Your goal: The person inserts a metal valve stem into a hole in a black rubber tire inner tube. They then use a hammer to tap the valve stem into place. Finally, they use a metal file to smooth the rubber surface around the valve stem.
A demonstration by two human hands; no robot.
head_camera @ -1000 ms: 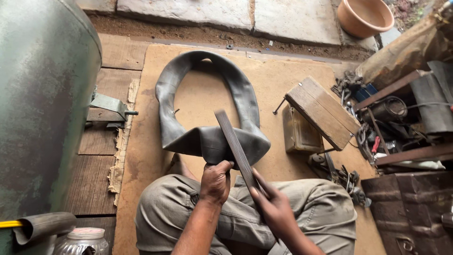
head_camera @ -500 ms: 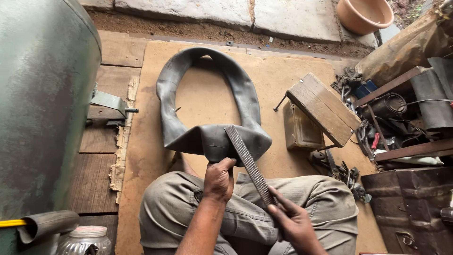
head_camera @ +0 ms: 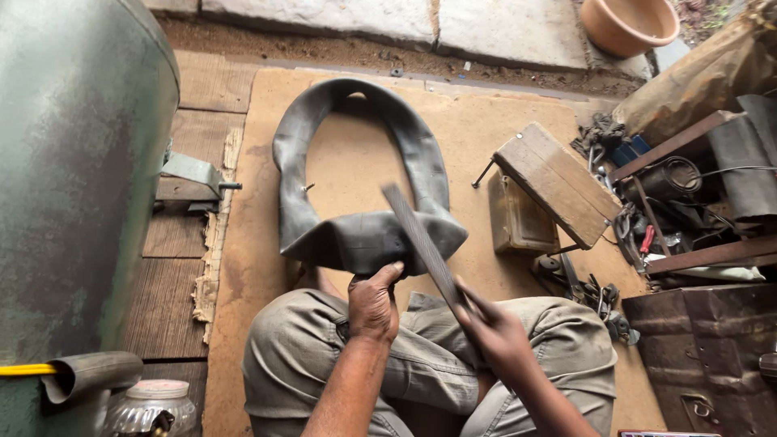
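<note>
Seated, knees apart, on tan fibreboard mat [head_camera: 486,137]. Left hand [head_camera: 374,306] closed on near fold of black rubber inner tube [head_camera: 368,235], thumb on top, pinning it over left knee; rest of tube looped away across mat, valve stem pointing into loop. Right hand [head_camera: 494,332] clenched round lower end of long flat grey metal file [head_camera: 421,243], blade slanting up-left, lying across tube fold beside left thumb. Small wooden stool [head_camera: 558,182] tipped on its side to right. Green metal tank [head_camera: 73,178] at left. Terracotta bowl [head_camera: 631,24] top right.
</note>
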